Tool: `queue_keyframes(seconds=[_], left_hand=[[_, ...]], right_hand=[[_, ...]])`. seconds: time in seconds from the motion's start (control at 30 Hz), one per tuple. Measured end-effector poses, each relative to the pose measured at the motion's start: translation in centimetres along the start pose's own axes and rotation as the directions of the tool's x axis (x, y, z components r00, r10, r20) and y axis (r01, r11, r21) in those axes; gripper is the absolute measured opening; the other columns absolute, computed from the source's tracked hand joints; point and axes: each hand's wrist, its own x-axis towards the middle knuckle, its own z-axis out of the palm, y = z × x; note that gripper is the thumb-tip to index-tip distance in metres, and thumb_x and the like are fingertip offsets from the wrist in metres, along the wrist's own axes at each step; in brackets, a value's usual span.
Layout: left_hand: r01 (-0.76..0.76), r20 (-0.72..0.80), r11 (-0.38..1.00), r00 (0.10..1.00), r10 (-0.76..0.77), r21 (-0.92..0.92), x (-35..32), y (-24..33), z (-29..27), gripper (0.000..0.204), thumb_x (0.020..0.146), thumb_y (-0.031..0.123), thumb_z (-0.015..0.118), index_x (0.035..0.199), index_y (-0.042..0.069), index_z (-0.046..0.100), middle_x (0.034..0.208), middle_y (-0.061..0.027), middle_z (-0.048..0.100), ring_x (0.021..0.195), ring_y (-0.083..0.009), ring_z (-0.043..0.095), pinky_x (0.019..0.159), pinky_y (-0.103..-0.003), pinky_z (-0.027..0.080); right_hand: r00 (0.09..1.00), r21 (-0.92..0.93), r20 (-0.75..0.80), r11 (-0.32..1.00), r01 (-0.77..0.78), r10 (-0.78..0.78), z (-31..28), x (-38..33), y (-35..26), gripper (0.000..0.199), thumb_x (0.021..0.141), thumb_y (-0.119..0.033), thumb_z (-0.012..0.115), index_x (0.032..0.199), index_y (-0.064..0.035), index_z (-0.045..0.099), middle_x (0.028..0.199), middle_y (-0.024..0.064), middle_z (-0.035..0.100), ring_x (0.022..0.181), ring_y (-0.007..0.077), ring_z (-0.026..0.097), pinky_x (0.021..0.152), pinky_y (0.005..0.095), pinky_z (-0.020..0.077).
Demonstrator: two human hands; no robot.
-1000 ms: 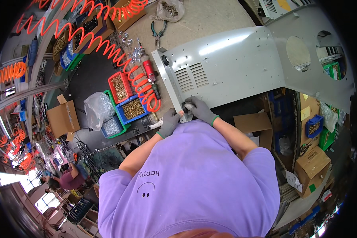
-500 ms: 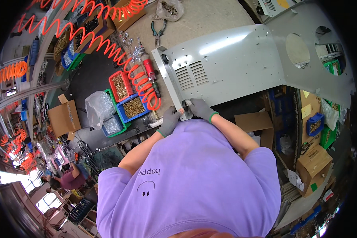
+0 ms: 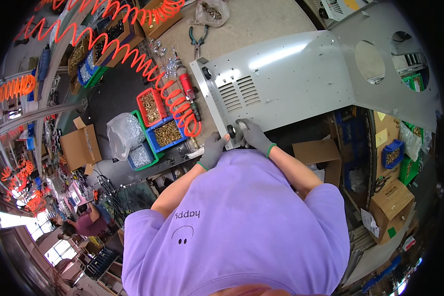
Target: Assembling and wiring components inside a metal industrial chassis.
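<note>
At the bench [image 3: 261,20], hands [image 3: 212,151] [image 3: 255,137] flank a disc [image 3: 231,131] (black)

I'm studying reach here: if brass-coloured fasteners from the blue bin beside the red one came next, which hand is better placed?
Probably the left hand: it is nearer the blue bin, while the right hand is farther off, by the black round fitting on the grey metal panel.
</note>
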Motion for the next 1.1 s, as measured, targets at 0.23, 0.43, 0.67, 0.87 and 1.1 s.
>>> queue_keyframes(seconds=[0.23, 0.43, 0.67, 0.87, 1.1], left_hand=[[-0.038, -0.012, 0.997, 0.999, 0.039, 0.074, 0.2, -0.6, -0.1, 0.034, 0.083, 0.03, 0.065, 0.084, -0.004, 0.061, 0.067, -0.0065, 0.055, 0.063, -0.0125, 0.046, 0.055, -0.031, 0.038], [0.015, 0.01, 1.0, 1.0, -0.015, -0.001, 0.5, -1.0, 0.0, 0.033, 0.084, 0.03, 0.065, 0.084, -0.002, 0.059, 0.07, -0.0021, 0.053, 0.065, -0.0091, 0.044, 0.057, -0.028, 0.038], [-0.058, -0.012, 0.995, 0.998, 0.057, -0.079, 1.1, -2.7, 0.4, 0.04, 0.083, 0.033, 0.065, 0.082, -0.006, 0.058, 0.069, -0.0094, 0.055, 0.064, -0.0154, 0.046, 0.057, -0.035, 0.038], [-0.051, 0.023, 0.989, 0.998, 0.055, -0.139, 1.0, -2.4, 0.5, 0.035, 0.085, 0.027, 0.064, 0.092, -0.007, 0.06, 0.076, -0.0081, 0.059, 0.069, -0.0131, 0.049, 0.061, -0.03, 0.041], [-0.043, 0.037, 0.999, 0.998, 0.042, 0.022, 0.5, -0.2, -0.1, 0.036, 0.085, 0.029, 0.063, 0.085, -0.006, 0.059, 0.072, -0.0094, 0.057, 0.066, -0.015, 0.047, 0.059, -0.031, 0.039]], right_hand=[[0.991, 0.082, 0.052, 0.988, -0.128, 0.124, -0.2, 0.2, 0.3, 0.036, 0.096, -0.026, 0.044, 0.122, -0.002, 0.051, 0.084, 0.0135, 0.064, 0.063, 0.0242, 0.063, 0.059, 0.034, 0.0509], [0.972, 0.113, 0.14, 0.972, -0.206, 0.189, -1.4, -0.1, -1.2, 0.039, 0.091, -0.024, 0.052, 0.123, -0.0014, 0.051, 0.101, 0.0152, 0.064, 0.094, 0.0285, 0.062, 0.081, 0.0356, 0.0502], [0.98, 0.055, 0.112, 0.985, 0.161, -0.167, 0.6, 0.1, 1.0, 0.033, 0.089, -0.017, 0.056, 0.117, 0.0006, 0.054, 0.104, 0.0155, 0.062, 0.091, 0.0218, 0.061, 0.082, 0.033, 0.0493], [0.988, -0.229, 0.086, 0.967, -0.108, 0.131, 1.6, 1.4, 0.3, 0.039, 0.092, -0.036, 0.045, 0.094, 0.0005, 0.06, 0.089, 0.0254, 0.062, 0.087, 0.0403, 0.06, 0.079, 0.0466, 0.0452], [0.972, -0.265, 0.036, 0.936, 0.233, -0.232, 0.8, -0.1, -0.5, 0.034, 0.093, -0.03, 0.044, 0.101, -0.0016, 0.059, 0.087, 0.0229, 0.063, 0.084, 0.0402, 0.06, 0.081, 0.0471, 0.0444]])
